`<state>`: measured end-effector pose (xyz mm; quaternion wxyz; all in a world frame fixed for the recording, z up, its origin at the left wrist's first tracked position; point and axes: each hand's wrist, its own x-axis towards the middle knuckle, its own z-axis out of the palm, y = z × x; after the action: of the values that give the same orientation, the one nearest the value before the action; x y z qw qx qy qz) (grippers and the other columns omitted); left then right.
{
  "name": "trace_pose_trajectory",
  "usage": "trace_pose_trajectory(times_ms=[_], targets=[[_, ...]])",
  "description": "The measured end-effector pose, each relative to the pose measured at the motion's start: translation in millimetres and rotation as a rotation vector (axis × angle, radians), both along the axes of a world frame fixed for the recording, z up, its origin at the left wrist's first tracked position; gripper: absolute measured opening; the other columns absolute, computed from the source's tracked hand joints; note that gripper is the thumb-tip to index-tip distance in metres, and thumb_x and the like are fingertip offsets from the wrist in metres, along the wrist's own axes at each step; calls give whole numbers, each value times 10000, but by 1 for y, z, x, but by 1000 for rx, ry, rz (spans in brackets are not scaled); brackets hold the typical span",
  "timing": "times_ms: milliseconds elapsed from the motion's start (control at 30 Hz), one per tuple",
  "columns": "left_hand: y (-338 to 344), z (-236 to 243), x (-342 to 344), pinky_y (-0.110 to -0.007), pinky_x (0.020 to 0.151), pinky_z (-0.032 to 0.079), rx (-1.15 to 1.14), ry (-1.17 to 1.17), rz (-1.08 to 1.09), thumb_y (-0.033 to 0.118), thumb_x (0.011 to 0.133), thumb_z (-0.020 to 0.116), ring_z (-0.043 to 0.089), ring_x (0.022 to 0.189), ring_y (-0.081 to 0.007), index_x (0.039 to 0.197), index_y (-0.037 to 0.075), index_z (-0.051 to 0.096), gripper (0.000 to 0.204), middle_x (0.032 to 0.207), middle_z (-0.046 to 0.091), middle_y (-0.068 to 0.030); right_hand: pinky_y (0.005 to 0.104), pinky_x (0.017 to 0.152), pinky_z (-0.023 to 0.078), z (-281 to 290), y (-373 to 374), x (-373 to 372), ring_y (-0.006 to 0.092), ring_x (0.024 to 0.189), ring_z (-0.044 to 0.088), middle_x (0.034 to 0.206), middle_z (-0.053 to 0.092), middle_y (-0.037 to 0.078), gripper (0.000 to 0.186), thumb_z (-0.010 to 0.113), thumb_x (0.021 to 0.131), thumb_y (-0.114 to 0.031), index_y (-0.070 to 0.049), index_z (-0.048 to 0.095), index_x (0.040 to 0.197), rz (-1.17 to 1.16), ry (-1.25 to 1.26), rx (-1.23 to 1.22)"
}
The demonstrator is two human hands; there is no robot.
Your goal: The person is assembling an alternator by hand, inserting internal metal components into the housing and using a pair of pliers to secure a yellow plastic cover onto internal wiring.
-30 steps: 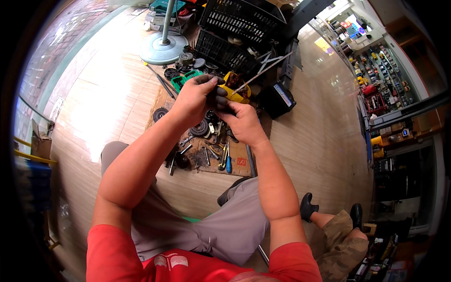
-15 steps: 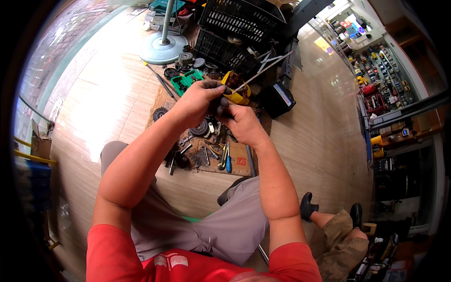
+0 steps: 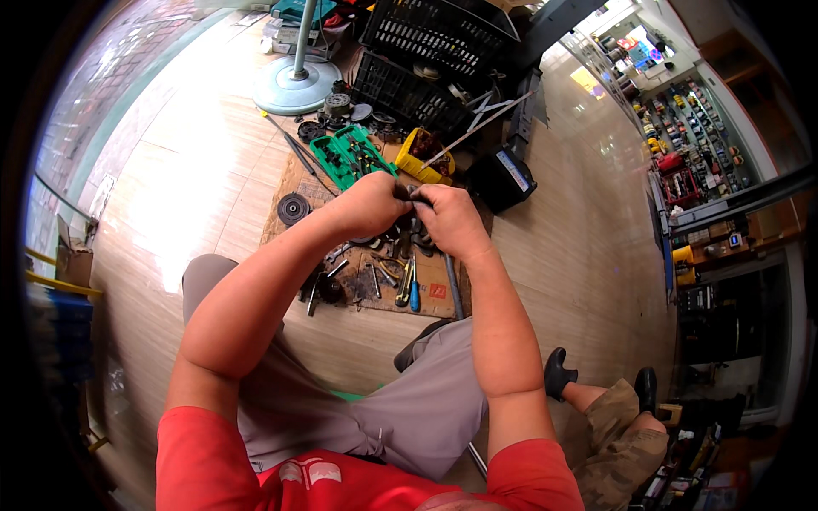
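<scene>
My left hand (image 3: 376, 204) and my right hand (image 3: 450, 218) meet above the greasy cardboard sheet (image 3: 366, 318). Both have fingers closed in a pinch, their blackened tips close together. Whatever they hold, if anything, is too dark and small to make out. Just beyond my left hand lies an open green tool case (image 3: 342, 157). A yellow container (image 3: 412, 155) with dark reddish contents stands past my fingers. Below the hands are a blue-handled screwdriver (image 3: 415, 296), pliers (image 3: 403, 295) and several metal tools and parts. A round ribbed disc (image 3: 293, 209) rests at the cardboard's left.
Black plastic crates (image 3: 409, 91) are stacked at the back, near a stand's round base (image 3: 296, 85). A black battery (image 3: 503, 180) sits right of the cardboard. Another person's legs (image 3: 620, 426) are at the lower right. A long rod (image 3: 481, 128) leans over the yellow container.
Both hands have moved slightly down and their fingers have turned inward. More of the green case and yellow container now shows, while the dark disc beneath my hands is mostly covered.
</scene>
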<state>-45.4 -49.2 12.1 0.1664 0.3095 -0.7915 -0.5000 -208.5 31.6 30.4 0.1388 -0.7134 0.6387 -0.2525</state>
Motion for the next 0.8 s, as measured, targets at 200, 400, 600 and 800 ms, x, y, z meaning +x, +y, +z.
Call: trace_pose_trajectory(times_ms=[200, 400, 600, 800], targets=[[-3, -13, -4, -445, 758, 497, -35, -31, 55, 216, 822, 664, 625, 871, -438, 870, -84, 653, 304, 862, 636, -298, 382, 679, 496, 3, -1, 5, 373, 784, 627, 844, 645, 197, 140, 649, 804, -91, 10, 648, 900, -46, -14, -37], [-3, -12, -4, -450, 763, 499, -44, -48, 63, 222, 821, 662, 619, 889, -444, 847, -87, 651, 311, 865, 631, -305, 392, 672, 489, 5, 0, 8, 380, 785, 620, 844, 640, 200, 146, 658, 809, -111, 10, 645, 891, -62, 2, -51], [-1, -12, -4, -416, 743, 502, -125, -70, 45, 172, 822, 629, 643, 819, -394, 885, -44, 675, 229, 832, 648, -264, 390, 684, 492, 7, 0, 10, 374, 791, 627, 848, 644, 205, 155, 661, 816, -118, 10, 655, 903, -67, -1, -75], [0, -18, -6, -419, 744, 503, -192, -65, 112, 141, 821, 600, 640, 819, -405, 895, -21, 685, 197, 832, 645, -258, 375, 685, 501, 3, -1, 10, 348, 779, 650, 843, 655, 207, 169, 656, 832, -129, 16, 664, 918, -104, -44, -94]])
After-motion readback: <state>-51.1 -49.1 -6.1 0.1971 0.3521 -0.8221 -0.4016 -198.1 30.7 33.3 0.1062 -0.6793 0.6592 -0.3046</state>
